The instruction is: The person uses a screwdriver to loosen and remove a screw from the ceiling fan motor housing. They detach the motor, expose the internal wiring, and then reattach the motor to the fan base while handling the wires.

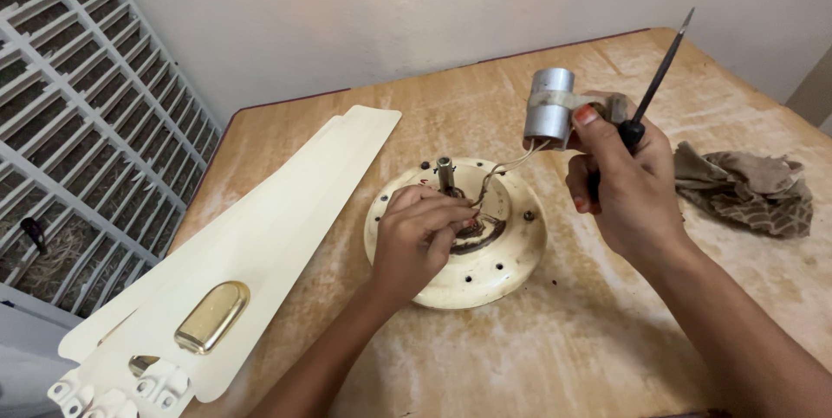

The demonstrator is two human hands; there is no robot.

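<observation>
A round cream fan motor housing (503,266) lies on the wooden table (555,349), with a short metal shaft (445,174) standing up near its middle. My left hand (418,240) rests on the housing, fingertips pinching the thin wires (503,167) near the copper winding. These wires run up to a silver cylindrical capacitor (549,106), which my right hand (624,180) holds up above the housing. The same hand also grips a screwdriver (660,71) whose dark shaft points up and to the right.
Cream fan blades (260,245) with a brass-coloured bracket (211,317) lie stacked at the left of the table. A crumpled brown rag (745,188) sits at the right. A white lattice grille (78,106) stands beyond the table's left edge, and a pale wall is behind.
</observation>
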